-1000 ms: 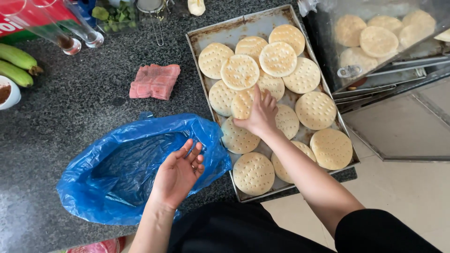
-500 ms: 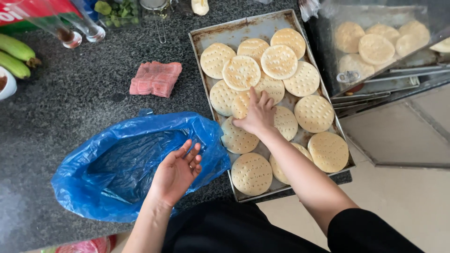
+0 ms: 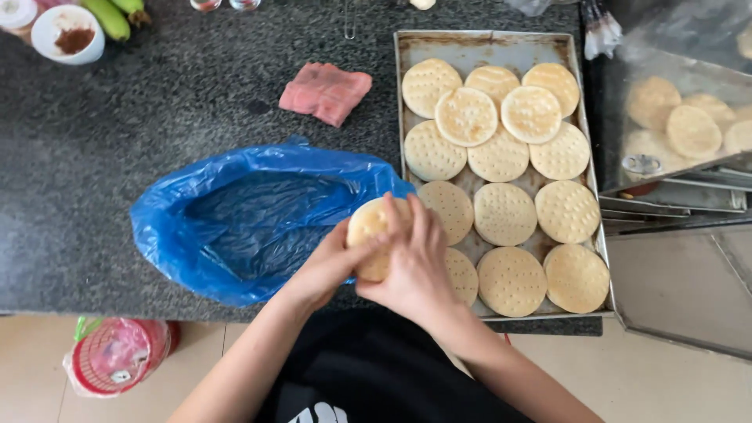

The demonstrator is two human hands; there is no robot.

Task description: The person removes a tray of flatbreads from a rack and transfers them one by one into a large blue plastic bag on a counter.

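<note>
Spreading across the scene is a dark speckled counter (image 3: 157, 157), on which a metal baking tray (image 3: 486, 48) of round dotted flatbreads (image 3: 505, 213) lies just right of an open blue plastic bag (image 3: 251, 227). Between bag and tray, the right hand (image 3: 415, 270) and left hand (image 3: 329, 266) both clasp one flatbread (image 3: 368, 235) at the bag's mouth. A folded pink cloth (image 3: 325, 92) lies farther up.

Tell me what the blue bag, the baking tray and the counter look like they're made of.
The crinkled blue bag looks like thin glossy plastic film, wrinkled and shiny. The rectangular grey baking tray seems to be dull, stained metal with folded rims. The dark speckled counter looks like polished granite, or perhaps an imitation of it.
</note>
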